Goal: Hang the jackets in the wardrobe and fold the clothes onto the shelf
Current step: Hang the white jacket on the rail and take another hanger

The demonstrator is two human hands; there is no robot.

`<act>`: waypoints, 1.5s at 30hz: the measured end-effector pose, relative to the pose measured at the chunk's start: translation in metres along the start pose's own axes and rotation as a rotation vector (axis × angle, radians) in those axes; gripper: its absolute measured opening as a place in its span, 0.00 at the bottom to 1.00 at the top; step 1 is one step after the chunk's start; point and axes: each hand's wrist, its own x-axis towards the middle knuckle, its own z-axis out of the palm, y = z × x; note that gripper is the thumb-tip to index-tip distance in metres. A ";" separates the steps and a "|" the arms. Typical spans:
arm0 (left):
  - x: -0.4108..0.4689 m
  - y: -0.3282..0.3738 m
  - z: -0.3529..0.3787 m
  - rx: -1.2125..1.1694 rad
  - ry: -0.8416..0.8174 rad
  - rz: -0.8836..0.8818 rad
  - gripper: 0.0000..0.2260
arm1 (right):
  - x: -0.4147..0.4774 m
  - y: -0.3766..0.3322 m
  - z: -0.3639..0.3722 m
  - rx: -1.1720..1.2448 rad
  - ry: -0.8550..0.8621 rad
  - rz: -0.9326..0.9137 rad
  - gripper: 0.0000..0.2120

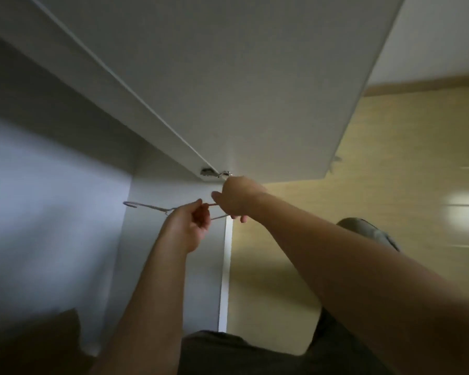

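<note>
A thin white hanger (146, 207) lies level in front of the open white wardrobe (65, 185), its hook pointing left into the wardrobe. My left hand (187, 231) grips the hanger near its neck. My right hand (236, 198) holds the hanger's right end, just below the door hinge (214, 173). Nothing hangs on the hanger. No jacket or other clothes are in sight.
The open wardrobe door (241, 77) fills the top of the view above my hands. Wooden floor (377, 158) spreads to the right, with my slippered foot (368, 231) on it. A dark brown object (38, 339) sits at the lower left. My dark trousers (255, 353) are below.
</note>
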 end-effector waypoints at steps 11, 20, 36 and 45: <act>-0.213 -0.052 0.192 0.876 -0.221 -0.250 0.08 | -0.249 0.065 -0.206 -0.120 0.283 0.343 0.14; -0.365 -0.108 0.408 1.442 -0.507 0.078 0.08 | -0.415 0.161 -0.369 -0.122 0.398 0.568 0.10; -0.459 -0.201 0.686 1.502 -0.875 0.011 0.22 | -0.568 0.301 -0.507 0.091 0.869 0.990 0.19; -0.505 -0.289 0.849 1.654 -1.172 0.238 0.09 | -0.634 0.392 -0.576 0.315 0.880 1.152 0.22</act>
